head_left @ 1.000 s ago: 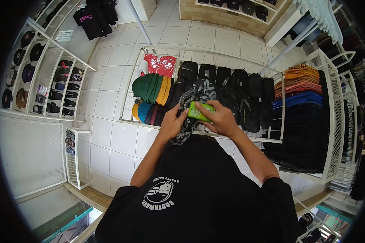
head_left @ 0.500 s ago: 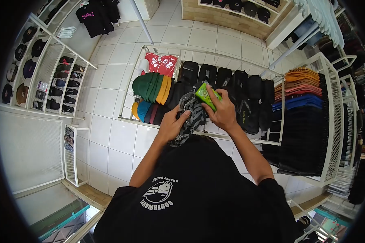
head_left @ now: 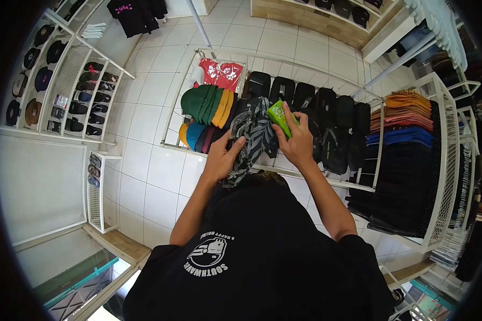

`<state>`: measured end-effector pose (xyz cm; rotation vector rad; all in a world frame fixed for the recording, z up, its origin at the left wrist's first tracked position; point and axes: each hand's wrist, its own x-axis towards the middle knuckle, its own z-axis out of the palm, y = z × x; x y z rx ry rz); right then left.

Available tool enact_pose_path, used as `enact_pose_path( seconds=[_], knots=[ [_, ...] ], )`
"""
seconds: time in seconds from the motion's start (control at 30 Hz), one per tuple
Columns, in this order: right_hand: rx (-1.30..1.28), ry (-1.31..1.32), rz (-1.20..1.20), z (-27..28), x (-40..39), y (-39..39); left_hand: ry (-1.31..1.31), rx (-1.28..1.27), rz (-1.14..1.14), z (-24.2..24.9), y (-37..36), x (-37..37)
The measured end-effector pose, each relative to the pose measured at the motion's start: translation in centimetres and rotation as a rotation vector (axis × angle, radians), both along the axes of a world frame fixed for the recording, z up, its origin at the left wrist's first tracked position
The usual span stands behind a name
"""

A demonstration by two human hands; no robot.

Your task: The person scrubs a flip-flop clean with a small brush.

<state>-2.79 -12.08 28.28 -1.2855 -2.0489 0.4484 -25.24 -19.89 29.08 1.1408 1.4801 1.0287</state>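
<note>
My left hand (head_left: 222, 155) is closed on the left side of a black-and-grey leaf-patterned cloth piece (head_left: 251, 136), its thumb on top. The cloth hangs in folds in front of my chest, over the near edge of the rack. A bright green, palm-sized block (head_left: 283, 119) sits in the grip of my right hand (head_left: 297, 138), with the fingers lying over its top and the thumb along its near side. The block is at the right edge of the patterned cloth. What lies under the block is hidden.
On the white wire rack (head_left: 190, 148) are green and yellow beanies (head_left: 203, 103), a red packaged garment (head_left: 219, 74) and black bags (head_left: 283, 91). Hanging trousers (head_left: 401, 171) stand at the right. Cap shelves (head_left: 64, 101) line the left wall, with tiled floor (head_left: 147, 123) between.
The green block has moved slightly right, off the patterned cloth toward its edge. The cloth shows more spread out, and the left hand has shifted a little left. The camera view has shifted slightly.
</note>
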Motion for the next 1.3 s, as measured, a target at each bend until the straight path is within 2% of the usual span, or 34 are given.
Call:
enact_pose_path(
  seconds=[0.03,0.1,0.13,0.17,0.23,0.27,0.37,0.43,0.53,0.6,0.63,0.73,0.77,0.87,0.9,0.97,1.0,1.03,1.1,1.17,1.23,1.3],
  knots=[
    [0.010,0.006,-0.023,0.1,-0.6,-0.3,0.007,-0.003,-0.002,-0.3,0.0,-0.2],
    [0.131,-0.031,0.322,0.4,-1.1,-2.2,-0.062,0.111,0.071,-1.6,0.6,-0.8],
    [0.149,-0.048,0.507,0.6,-0.9,-2.5,0.002,0.058,0.037,-1.3,0.9,-1.8],
    [0.155,-0.055,0.491,0.6,-0.8,-2.2,-0.003,0.065,0.021,-1.2,1.1,-2.1],
    [0.049,-0.049,0.278,0.4,-0.8,-0.8,-0.023,0.088,0.016,-0.9,1.8,-2.6],
    [-0.010,0.033,0.044,0.1,-1.5,-0.1,-0.026,0.096,0.001,-0.8,2.2,-2.9],
    [0.057,0.036,-0.055,0.3,-3.0,-0.2,0.057,0.070,-0.050,0.3,2.9,-4.1],
    [0.148,-0.038,0.355,0.6,-3.7,-1.5,0.053,0.090,-0.056,-0.7,3.6,-5.4],
    [0.228,-0.116,0.449,0.9,-4.7,0.3,-0.026,0.070,-0.068,-0.9,4.1,-6.9],
    [0.062,0.004,-0.207,0.5,-7.1,2.6,-0.037,0.070,-0.070,-0.4,4.6,-8.3],
    [0.065,0.002,-0.204,0.9,-7.9,2.2,-0.025,0.062,-0.075,-0.2,4.8,-9.0],
    [0.203,-0.124,0.394,2.0,-10.3,0.2,-0.060,0.134,-0.088,-1.1,5.4,-11.0],
    [0.194,-0.128,0.386,1.7,-10.8,0.4,-0.066,0.127,-0.097,-1.2,5.3,-11.7],
    [-0.028,-0.018,-0.207,1.1,-12.5,3.3,-0.114,0.066,-0.121,-1.3,5.5,-13.3],
    [-0.029,-0.029,-0.203,0.9,-13.1,3.3,-0.093,0.057,-0.121,-1.4,5.6,-13.6],
    [0.116,-0.098,-0.048,0.9,-14.6,2.0,-0.074,0.035,-0.125,-2.1,5.5,-14.8],
    [0.149,-0.104,0.138,1.1,-15.0,1.2,-0.085,0.055,-0.136,-2.8,5.4,-15.3],
    [0.141,-0.109,0.131,0.9,-15.4,1.1,-0.097,0.078,-0.148,-2.7,5.6,-15.7],
    [-0.037,-0.118,-0.121,0.9,-15.9,1.8,-0.093,0.046,-0.185,-2.2,5.6,-16.6],
    [-0.006,-0.134,-0.129,1.0,-16.8,2.0,-0.092,0.012,-0.198,-2.0,5.0,-16.8],
    [0.085,-0.121,-0.167,1.5,-18.0,2.9,0.032,0.146,-0.185,-1.9,5.2,-16.8],
    [0.115,-0.171,-0.062,1.8,-18.7,3.5,-0.022,0.091,-0.189,-1.9,5.4,-17.3]
  ],
)
